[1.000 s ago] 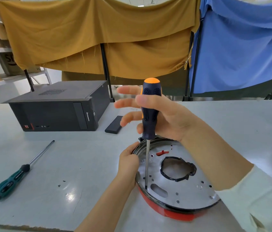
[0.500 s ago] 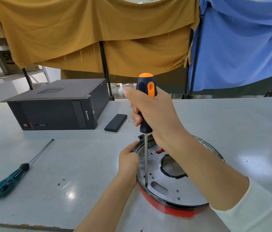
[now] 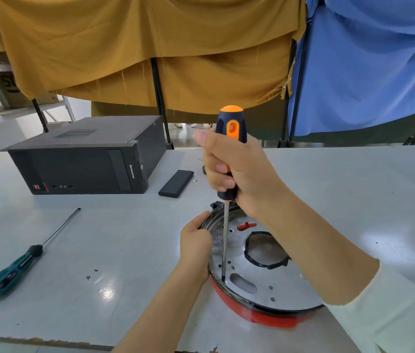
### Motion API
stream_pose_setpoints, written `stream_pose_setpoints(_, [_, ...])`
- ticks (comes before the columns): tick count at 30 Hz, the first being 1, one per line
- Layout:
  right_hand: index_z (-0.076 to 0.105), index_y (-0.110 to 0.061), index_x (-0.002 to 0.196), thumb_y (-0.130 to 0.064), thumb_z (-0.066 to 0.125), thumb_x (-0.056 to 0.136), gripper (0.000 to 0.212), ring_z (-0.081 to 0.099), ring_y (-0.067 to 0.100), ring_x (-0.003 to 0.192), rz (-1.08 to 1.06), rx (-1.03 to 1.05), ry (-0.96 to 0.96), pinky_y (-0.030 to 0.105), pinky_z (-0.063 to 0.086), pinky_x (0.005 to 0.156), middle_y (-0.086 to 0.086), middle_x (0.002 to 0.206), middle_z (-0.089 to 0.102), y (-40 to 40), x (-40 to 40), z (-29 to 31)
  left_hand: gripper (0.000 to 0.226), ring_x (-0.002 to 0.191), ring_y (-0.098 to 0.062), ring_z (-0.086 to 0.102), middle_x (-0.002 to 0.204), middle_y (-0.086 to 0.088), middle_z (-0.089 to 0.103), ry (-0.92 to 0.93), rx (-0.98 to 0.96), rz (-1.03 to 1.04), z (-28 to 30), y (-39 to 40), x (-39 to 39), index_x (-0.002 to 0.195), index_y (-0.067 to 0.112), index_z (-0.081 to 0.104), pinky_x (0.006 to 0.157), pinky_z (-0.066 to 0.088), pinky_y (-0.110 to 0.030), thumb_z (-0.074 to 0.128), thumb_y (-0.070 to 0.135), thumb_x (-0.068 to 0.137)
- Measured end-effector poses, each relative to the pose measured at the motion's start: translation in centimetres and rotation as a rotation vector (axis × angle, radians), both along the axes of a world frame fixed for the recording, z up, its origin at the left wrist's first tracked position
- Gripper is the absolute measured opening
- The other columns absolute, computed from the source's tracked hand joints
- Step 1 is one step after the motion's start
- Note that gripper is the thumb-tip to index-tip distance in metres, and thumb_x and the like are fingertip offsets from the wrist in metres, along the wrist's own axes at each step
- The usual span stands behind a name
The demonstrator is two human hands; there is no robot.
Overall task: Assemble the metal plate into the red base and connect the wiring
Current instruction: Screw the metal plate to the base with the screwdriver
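A round metal plate (image 3: pixel 275 286) with a large central hole and several small holes lies in the red base (image 3: pixel 257 317) near the table's front edge. My right hand (image 3: pixel 237 171) grips the black-and-orange handle of a screwdriver (image 3: pixel 229 138) held upright. Its shaft runs down to the plate's near-left rim, tip at a small hole. My left hand (image 3: pixel 195 243) holds the plate's left rim with curled fingers. No wiring is plainly visible.
A green-handled screwdriver (image 3: pixel 22 261) lies at the left on the grey table (image 3: pixel 99 250). A black computer case (image 3: pixel 86 159) and a flat black box (image 3: pixel 175 183) sit behind. A few small bits (image 3: pixel 91 275) lie left of the base. Cloth screens hang behind.
My right hand's fingers, spread open a second ago, have wrapped round the screwdriver handle. The tip stays at the plate's near-left rim. My left hand has not moved.
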State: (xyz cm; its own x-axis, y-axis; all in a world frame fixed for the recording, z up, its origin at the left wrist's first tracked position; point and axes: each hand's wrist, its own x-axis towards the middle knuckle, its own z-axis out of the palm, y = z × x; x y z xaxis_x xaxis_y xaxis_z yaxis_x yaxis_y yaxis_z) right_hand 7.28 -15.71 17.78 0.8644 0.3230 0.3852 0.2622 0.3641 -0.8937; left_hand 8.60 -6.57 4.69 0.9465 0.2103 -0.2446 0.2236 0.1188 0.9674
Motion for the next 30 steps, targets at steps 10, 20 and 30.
stream_pose_setpoints(10, [0.052, -0.017, 0.101, -0.018, 0.065, 0.083, 0.023, 0.052, 0.013, 0.051, 0.089, -0.078, -0.045, 0.025, 0.041, 0.046, -0.002, 0.065, 0.056, -0.7, 0.2, 0.4, 0.065, 0.098, -0.023, 0.068, 0.111, -0.006, 0.071, 0.008, 0.021, -0.006, 0.3, 0.0, 0.0, 0.128, 0.016, 0.061, 0.080, 0.059, -0.032, 0.032, -0.018, 0.081])
stream_pose_setpoints(20, [0.040, -0.018, 0.064, -0.025, 0.054, 0.086, 0.027, 0.022, 0.006, 0.035, 0.200, 0.000, 0.089, 0.017, 0.023, 0.038, -0.008, 0.045, 0.030, -0.6, 0.8, -0.4, 0.069, 0.099, -0.030, 0.069, 0.110, -0.014, 0.072, -0.001, -0.012, -0.007, 0.2, -0.1, -0.1, 0.126, 0.012, 0.063, 0.085, 0.059, -0.040, 0.028, -0.021, 0.076])
stream_pose_setpoints(30, [0.043, -0.027, 0.055, -0.026, 0.066, 0.084, 0.037, 0.027, 0.014, 0.046, -0.569, 0.178, 0.040, 0.025, 0.027, 0.044, -0.003, 0.053, 0.032, 1.2, -0.9, -1.5, 0.070, 0.079, -0.012, 0.072, 0.099, -0.005, 0.074, 0.009, -0.058, 0.048, 0.5, -0.2, -0.3, 0.122, 0.013, 0.066, 0.049, 0.053, -0.017, 0.026, -0.021, 0.076])
